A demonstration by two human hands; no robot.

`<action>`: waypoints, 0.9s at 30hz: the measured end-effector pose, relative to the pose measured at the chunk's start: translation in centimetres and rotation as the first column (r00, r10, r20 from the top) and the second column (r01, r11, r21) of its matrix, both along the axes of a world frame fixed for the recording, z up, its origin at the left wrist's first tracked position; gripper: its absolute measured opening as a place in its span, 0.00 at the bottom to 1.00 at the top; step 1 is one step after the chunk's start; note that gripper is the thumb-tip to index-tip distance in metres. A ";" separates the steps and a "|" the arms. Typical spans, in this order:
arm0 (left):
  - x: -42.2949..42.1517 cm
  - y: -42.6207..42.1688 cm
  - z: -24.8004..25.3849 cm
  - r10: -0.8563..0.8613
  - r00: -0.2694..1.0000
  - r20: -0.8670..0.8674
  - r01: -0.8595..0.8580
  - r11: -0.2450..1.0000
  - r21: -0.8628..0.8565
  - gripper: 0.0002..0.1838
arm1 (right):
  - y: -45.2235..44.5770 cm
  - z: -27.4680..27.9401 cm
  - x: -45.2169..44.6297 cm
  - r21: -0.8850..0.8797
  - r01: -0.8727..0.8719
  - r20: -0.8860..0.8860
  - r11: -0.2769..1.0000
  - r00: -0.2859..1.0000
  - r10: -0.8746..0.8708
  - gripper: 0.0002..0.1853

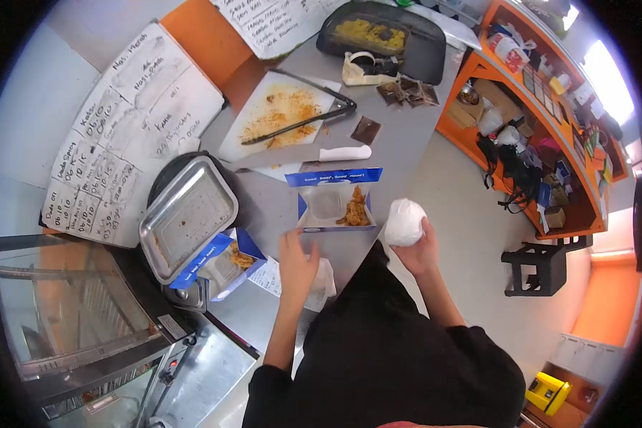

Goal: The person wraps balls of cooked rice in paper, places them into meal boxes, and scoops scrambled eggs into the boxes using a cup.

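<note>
Black sleeves at btm ctr. R hand [418, 247], just R of ctr, has its grip closed on a white bundle [404, 222], held up off the bench [267, 203] edge; fingers wrap its R side & underside. L hand [299, 262], ctr, is empty, fingers apart, nr the lower L corner of an open blue box [335, 227]; can't tell if they touch. Box holds fried pieces [355, 208] on its R & a clear cup [327, 204] on its L. Receipt [267, 277] & crumpled paper [325, 279] lie by the L wrist. 2nd blue box [221, 265], lower L, open w/ similar food, sits against a metal tray [192, 214]. Farther up: knife [345, 153], white handle pointing R, blade over the near end of a stained white board [255, 114]; black tongs [299, 125] lie on that. Dark packets [410, 93] upper ctr, then a black tray [426, 53] w/ yellow food. Orange shelving [588, 196] at upper R
</note>
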State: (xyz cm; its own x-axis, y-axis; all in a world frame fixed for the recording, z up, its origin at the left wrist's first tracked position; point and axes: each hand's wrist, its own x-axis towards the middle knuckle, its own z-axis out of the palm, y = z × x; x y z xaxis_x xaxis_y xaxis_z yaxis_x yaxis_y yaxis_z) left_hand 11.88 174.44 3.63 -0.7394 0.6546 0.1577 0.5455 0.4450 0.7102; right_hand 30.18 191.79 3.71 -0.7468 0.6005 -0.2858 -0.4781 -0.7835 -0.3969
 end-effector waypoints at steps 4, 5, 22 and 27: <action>-1.7 8.1 -0.4 0.024 0.995 -0.098 -0.052 0.953 -0.298 0.28 | 1.0 1.0 -4.3 -0.135 -0.053 -0.104 0.989 0.994 0.039 0.24; -1.7 9.3 -0.9 0.055 0.989 -0.135 -0.097 0.937 -0.334 0.30 | 1.2 1.1 -5.3 -0.161 -0.061 -0.119 0.985 0.992 0.042 0.24; -3.3 10.6 -1.9 0.018 0.897 -0.442 -0.087 0.987 -0.135 0.27 | 3.5 0.3 -9.3 0.056 0.016 0.065 0.998 0.998 -0.020 0.28; -4.2 7.9 0.0 0.082 0.978 0.192 -0.071 0.996 -0.062 0.16 | 5.7 1.9 -9.5 0.059 0.075 0.112 0.995 0.990 -0.081 0.28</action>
State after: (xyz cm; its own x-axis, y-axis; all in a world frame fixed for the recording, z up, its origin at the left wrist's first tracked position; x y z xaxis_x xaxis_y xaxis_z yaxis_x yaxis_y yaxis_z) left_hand 7.71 182.38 3.63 -0.8007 0.5984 -0.0284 0.3621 0.5212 0.7728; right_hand 20.65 197.45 5.57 -0.6615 0.6727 -0.3315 -0.4863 -0.7213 -0.4932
